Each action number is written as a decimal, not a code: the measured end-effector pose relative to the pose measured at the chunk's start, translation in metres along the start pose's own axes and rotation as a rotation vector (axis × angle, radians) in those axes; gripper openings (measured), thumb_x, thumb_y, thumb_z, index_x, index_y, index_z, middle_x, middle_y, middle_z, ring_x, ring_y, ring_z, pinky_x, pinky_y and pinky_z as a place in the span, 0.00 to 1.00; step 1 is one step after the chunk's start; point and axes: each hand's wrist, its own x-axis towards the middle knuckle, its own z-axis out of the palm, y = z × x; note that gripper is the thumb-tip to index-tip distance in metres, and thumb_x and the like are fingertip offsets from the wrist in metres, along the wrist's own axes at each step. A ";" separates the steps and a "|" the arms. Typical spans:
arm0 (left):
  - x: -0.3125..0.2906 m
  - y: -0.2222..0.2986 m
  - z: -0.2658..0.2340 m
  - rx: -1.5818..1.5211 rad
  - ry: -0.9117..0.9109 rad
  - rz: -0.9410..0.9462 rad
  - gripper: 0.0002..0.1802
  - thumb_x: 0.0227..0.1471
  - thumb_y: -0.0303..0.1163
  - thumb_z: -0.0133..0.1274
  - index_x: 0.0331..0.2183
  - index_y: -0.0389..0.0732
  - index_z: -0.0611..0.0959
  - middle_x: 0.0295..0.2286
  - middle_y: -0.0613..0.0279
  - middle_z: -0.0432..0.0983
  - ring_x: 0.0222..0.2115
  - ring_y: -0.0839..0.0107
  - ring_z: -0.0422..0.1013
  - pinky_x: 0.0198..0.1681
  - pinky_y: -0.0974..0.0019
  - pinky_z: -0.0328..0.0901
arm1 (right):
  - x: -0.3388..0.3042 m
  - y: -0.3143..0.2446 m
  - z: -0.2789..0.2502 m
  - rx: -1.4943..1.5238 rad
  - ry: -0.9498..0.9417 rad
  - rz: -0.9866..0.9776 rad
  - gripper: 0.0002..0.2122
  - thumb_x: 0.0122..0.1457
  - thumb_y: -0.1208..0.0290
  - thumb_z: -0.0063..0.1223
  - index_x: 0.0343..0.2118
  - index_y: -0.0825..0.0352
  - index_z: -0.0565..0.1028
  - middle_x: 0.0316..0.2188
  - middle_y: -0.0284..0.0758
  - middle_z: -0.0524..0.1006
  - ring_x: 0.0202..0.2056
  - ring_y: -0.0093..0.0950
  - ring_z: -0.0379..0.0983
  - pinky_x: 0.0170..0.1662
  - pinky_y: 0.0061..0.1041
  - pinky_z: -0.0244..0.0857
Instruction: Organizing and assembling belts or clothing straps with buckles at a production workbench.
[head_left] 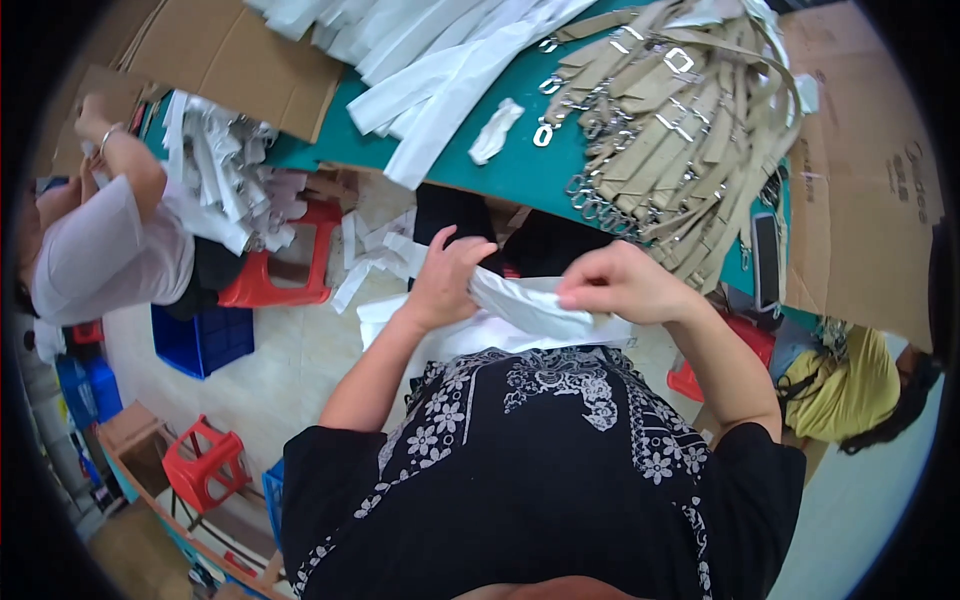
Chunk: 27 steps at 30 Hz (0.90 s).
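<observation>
A long, folded strip of white paper [530, 308] stretches between my two hands above my lap. My left hand [447, 280] grips its left end, with some fingers raised off it. At the other end, my right hand [622, 284] closes in a pinch on the strip. A bit of tan shows by the right end; what it belongs to is unclear. Under the strip, more white paper [440, 346] lies across my lap. Beyond my hands, a heap of tan straps [690, 150] with silver buckles and clips rests on the green table [450, 205].
Long white paper-wrapped strips [450, 70] are piled at the table's far side, near a cardboard box [235, 60]. A phone [765, 260] lies by the right edge. At left sits a co-worker [110, 240], near a red stool [285, 275] and a blue crate [205, 340].
</observation>
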 end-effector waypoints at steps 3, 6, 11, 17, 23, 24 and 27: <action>-0.023 -0.031 -0.010 -0.061 -0.225 -0.140 0.40 0.22 0.27 0.63 0.45 0.41 0.69 0.36 0.56 0.71 0.40 0.58 0.67 0.53 0.51 0.54 | -0.074 0.010 -0.032 -0.086 0.033 -0.202 0.06 0.49 0.71 0.58 0.25 0.70 0.77 0.21 0.34 0.74 0.26 0.24 0.69 0.30 0.23 0.62; -0.039 -0.059 -0.040 0.189 -0.328 -0.222 0.34 0.23 0.26 0.60 0.42 0.40 0.72 0.33 0.55 0.71 0.37 0.57 0.68 0.54 0.52 0.54 | -0.180 0.060 -0.062 -0.134 0.215 -0.226 0.05 0.49 0.74 0.58 0.25 0.70 0.77 0.22 0.33 0.74 0.23 0.23 0.68 0.28 0.22 0.62; -0.036 -0.016 -0.093 0.285 -0.408 -0.056 0.28 0.25 0.28 0.56 0.38 0.42 0.74 0.26 0.57 0.68 0.31 0.58 0.67 0.54 0.49 0.52 | -0.295 0.155 -0.056 0.048 0.473 0.546 0.06 0.51 0.70 0.54 0.27 0.67 0.77 0.21 0.33 0.74 0.28 0.26 0.69 0.37 0.26 0.61; -0.051 0.049 -0.079 0.001 -0.793 -0.294 0.32 0.33 0.39 0.58 0.44 0.42 0.70 0.29 0.54 0.69 0.29 0.54 0.69 0.32 0.57 0.64 | -0.268 0.320 -0.029 -0.718 0.408 1.004 0.10 0.53 0.58 0.48 0.30 0.55 0.78 0.30 0.33 0.78 0.40 0.31 0.72 0.59 0.54 0.32; -0.094 0.035 -0.030 -0.034 -0.648 -0.394 0.39 0.40 0.46 0.54 0.54 0.43 0.63 0.40 0.46 0.62 0.42 0.52 0.60 0.48 0.56 0.55 | -0.148 0.386 0.020 -0.306 0.887 0.445 0.20 0.61 0.58 0.34 0.47 0.67 0.70 0.47 0.44 0.70 0.50 0.40 0.64 0.54 0.31 0.55; -0.100 0.036 -0.031 0.017 -0.602 -0.392 0.40 0.39 0.47 0.54 0.54 0.43 0.64 0.40 0.47 0.62 0.42 0.52 0.60 0.48 0.54 0.55 | -0.117 0.348 0.030 -0.077 0.913 0.220 0.21 0.60 0.59 0.37 0.50 0.71 0.66 0.48 0.49 0.68 0.52 0.41 0.62 0.55 0.33 0.53; -0.079 0.034 -0.020 0.120 -0.535 -0.386 0.47 0.33 0.54 0.58 0.54 0.43 0.63 0.45 0.44 0.61 0.48 0.50 0.58 0.52 0.52 0.52 | -0.072 0.353 0.069 -0.154 0.971 0.170 0.20 0.59 0.62 0.41 0.51 0.70 0.64 0.49 0.50 0.66 0.53 0.43 0.59 0.56 0.34 0.51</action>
